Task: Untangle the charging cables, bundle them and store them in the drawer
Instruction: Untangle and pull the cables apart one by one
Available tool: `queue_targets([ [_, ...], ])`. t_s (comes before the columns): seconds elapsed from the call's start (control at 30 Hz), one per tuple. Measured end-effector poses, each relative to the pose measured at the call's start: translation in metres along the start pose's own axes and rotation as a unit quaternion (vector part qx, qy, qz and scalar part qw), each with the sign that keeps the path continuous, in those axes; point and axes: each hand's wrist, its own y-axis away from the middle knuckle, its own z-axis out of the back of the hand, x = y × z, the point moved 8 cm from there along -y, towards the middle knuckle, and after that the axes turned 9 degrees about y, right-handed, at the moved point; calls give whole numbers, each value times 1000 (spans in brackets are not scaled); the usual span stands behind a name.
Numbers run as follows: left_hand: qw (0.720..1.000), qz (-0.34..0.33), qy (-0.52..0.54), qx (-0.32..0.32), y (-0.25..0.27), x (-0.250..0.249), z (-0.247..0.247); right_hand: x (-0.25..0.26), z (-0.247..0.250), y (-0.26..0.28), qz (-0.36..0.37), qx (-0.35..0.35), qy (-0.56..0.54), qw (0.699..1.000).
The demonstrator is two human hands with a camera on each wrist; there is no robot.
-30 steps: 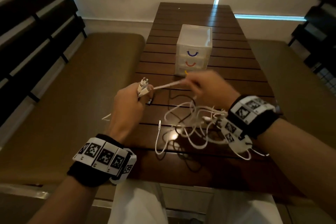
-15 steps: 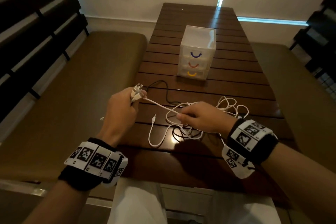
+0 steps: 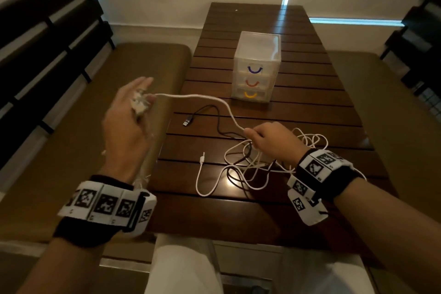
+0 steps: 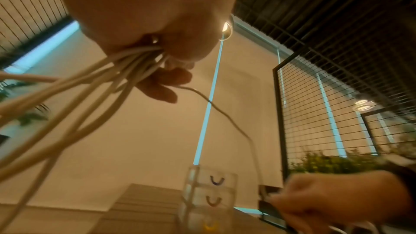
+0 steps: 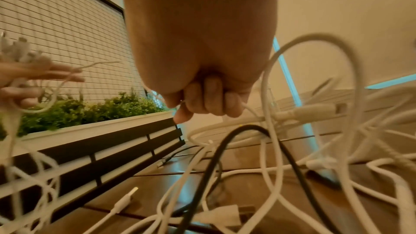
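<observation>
A dark slatted wooden counter (image 3: 298, 112) runs up the middle of the head view, flanked by brown padded benches (image 3: 100, 126) left and right and black slatted backrests at both edges. At its centre stands a small translucent plastic drawer unit (image 3: 256, 67) with three drawers, each bearing a curved handle: blue on top, red in the middle, yellow at the bottom. No readable writing shows; both wrists wear bands of black-and-white square markers.

The left hand (image 3: 128, 124), at centre left and off the counter's edge, has its grip around a bunch of white cable ends (image 3: 139, 105), with the forefinger held straight; the left wrist view shows several white strands running out of the fist. One white cable (image 3: 214, 100) arcs from it to the right hand (image 3: 274, 142), whose grip pinches that cord above the tangle of white cables (image 3: 250, 169) lying on the counter at lower centre. A black cable (image 3: 207, 112) with a USB plug threads through the tangle, and its plug lies apart toward the left.
</observation>
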Motion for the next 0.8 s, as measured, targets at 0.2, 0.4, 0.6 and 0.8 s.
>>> queue_targets([
  [0.2,973,-104,75,193,53,-42,-99,34,-9,13,53,70,11,996],
  [0.4,972,-19,172,158,58,-33,-102,34,-15,21,70,125,62,988],
  [0.6,959,106,224,134,55,-18,-87,38,4,25,107,25,-12,994],
  [0.8,957,93,69,266,69,-7,-119,54,17,29,130,11,-157,979],
])
